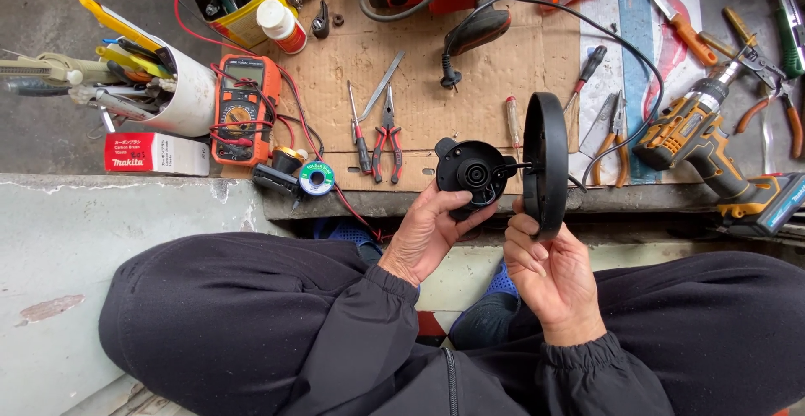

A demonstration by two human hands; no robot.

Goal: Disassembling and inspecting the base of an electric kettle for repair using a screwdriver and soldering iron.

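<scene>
Hands (pixel 486 244) gripping round black plastic — disc (pixel 471 171), ring (pixel 545 163)

Round black connector part (pixel 474 171) gripped by left hand (pixel 428 236), black disc (pixel 545 163) held on edge by right hand (pixel 549 273), pliers (pixel 388 141) and multimeter (pixel 243 107) laid on cardboard-covered surface (pixel 495 72)

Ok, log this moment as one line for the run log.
left hand: holds round black part | right hand: holds black disc housing on edge | parts joined by wires | behind: cardboard with pliers

Round black connector base (pixel 473 171) facing up, sitting left, black disc-shaped cover (pixel 545 164) standing on edge just beside it, thin wires linking them
</scene>
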